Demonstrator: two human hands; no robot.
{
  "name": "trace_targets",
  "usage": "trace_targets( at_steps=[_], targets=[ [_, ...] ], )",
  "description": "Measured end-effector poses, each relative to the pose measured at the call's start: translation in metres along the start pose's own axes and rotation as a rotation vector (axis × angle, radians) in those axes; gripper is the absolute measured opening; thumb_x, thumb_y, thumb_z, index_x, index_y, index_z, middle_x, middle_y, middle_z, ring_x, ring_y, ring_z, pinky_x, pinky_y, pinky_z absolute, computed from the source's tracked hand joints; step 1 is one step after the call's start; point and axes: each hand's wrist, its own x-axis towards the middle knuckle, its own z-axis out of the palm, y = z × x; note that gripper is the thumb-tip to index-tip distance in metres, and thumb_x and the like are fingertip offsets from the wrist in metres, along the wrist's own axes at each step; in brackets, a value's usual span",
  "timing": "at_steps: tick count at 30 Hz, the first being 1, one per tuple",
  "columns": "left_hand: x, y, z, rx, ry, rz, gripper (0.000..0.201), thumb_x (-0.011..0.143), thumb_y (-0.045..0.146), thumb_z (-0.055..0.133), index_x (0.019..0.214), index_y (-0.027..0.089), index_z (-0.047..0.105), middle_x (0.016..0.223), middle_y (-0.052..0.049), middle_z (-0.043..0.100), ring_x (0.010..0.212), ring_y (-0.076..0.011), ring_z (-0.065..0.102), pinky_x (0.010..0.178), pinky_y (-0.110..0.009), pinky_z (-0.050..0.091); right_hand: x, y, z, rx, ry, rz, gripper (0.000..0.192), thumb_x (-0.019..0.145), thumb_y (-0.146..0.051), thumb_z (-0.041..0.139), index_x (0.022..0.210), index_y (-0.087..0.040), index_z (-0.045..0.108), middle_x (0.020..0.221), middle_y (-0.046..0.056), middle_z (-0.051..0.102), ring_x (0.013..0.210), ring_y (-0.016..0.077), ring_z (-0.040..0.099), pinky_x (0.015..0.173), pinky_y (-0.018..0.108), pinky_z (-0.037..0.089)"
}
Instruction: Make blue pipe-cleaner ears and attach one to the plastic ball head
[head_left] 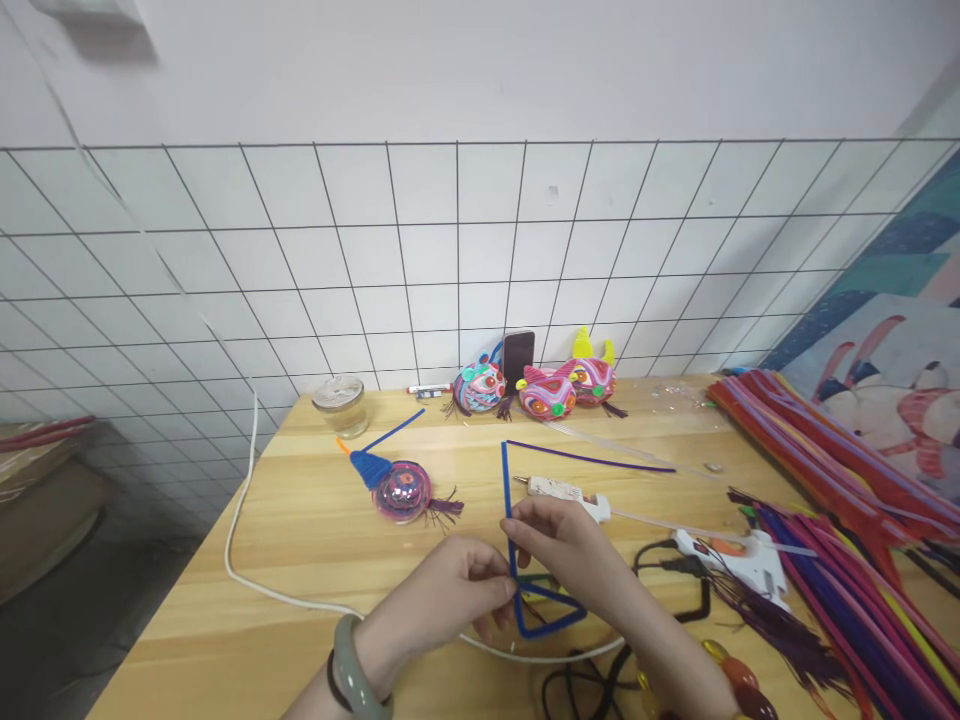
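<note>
My left hand [476, 585] pinches a blue pipe cleaner [507, 480] near its folded lower end, which is bent into a triangle. Higher up the same stem, my right hand [559, 540] has thumb and fingers closed on it; the straight part stands up past both hands. A purple pipe cleaner [592, 458] lies just beyond them. Behind my right hand rests a white glue gun [559, 490], partly covered by the hand. To the left is a round pink and purple pipe-cleaner ornament [403, 490] with a blue fan-shaped piece [369, 468] beside it.
Several round decorated ornaments [547, 393] and a phone [519, 358] stand by the tiled wall. A lidded glass jar [341, 405] sits back left. Another glue gun [739, 560] and bundled pipe cleaners [832, 590] lie right. A white cable [240, 550] crosses the table.
</note>
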Motion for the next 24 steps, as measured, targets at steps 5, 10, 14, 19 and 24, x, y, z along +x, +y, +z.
trace_targets(
  at_steps=[5, 10, 14, 19, 24],
  targets=[
    [0.002, -0.004, -0.002, -0.031, 0.018, 0.017, 0.015, 0.068, 0.026, 0.053, 0.061, 0.013, 0.058, 0.058, -0.002, 0.062, 0.055, -0.0127, 0.057, 0.053, -0.023, 0.044, 0.000, 0.000, 0.000, -0.007, -0.027, -0.030, 0.022, 0.077, -0.037, 0.054, 0.064, -0.019, 0.056, 0.054, -0.003, 0.054, 0.053, 0.0130, 0.055, 0.052, 0.023, 0.042],
    [0.002, -0.002, -0.002, -0.070, 0.030, -0.014, 0.016, 0.068, 0.028, 0.054, 0.060, 0.014, 0.056, 0.056, -0.002, 0.062, 0.055, -0.0141, 0.060, 0.050, -0.023, 0.044, 0.000, -0.001, -0.001, -0.012, -0.032, -0.036, 0.021, 0.077, -0.036, 0.055, 0.068, -0.017, 0.059, 0.055, -0.002, 0.055, 0.055, 0.0133, 0.056, 0.053, 0.023, 0.043],
    [0.001, 0.002, -0.004, -0.128, 0.075, -0.023, 0.024, 0.066, 0.036, 0.059, 0.060, 0.013, 0.057, 0.058, -0.004, 0.064, 0.053, -0.0138, 0.061, 0.046, -0.020, 0.042, -0.001, -0.002, -0.011, 0.039, 0.065, -0.047, 0.024, 0.075, -0.039, 0.057, 0.079, -0.016, 0.062, 0.065, 0.001, 0.061, 0.060, 0.0145, 0.059, 0.058, 0.024, 0.047],
    [0.001, 0.005, -0.011, -0.244, 0.184, 0.001, 0.030, 0.063, 0.041, 0.065, 0.066, 0.011, 0.059, 0.060, -0.006, 0.066, 0.054, -0.0146, 0.062, 0.047, -0.021, 0.044, -0.005, -0.002, -0.026, 0.054, 0.168, -0.034, 0.030, 0.073, -0.043, 0.059, 0.085, -0.016, 0.064, 0.074, 0.004, 0.066, 0.068, 0.0166, 0.061, 0.063, 0.025, 0.049],
    [-0.001, 0.008, -0.013, -0.308, 0.268, 0.033, 0.029, 0.063, 0.040, 0.066, 0.065, 0.012, 0.057, 0.057, -0.005, 0.065, 0.052, -0.0145, 0.062, 0.047, -0.021, 0.045, -0.007, 0.006, -0.023, 0.128, 0.233, -0.059, 0.034, 0.070, -0.042, 0.064, 0.092, -0.017, 0.063, 0.090, 0.008, 0.067, 0.082, 0.0192, 0.061, 0.074, 0.028, 0.049]
  ],
)
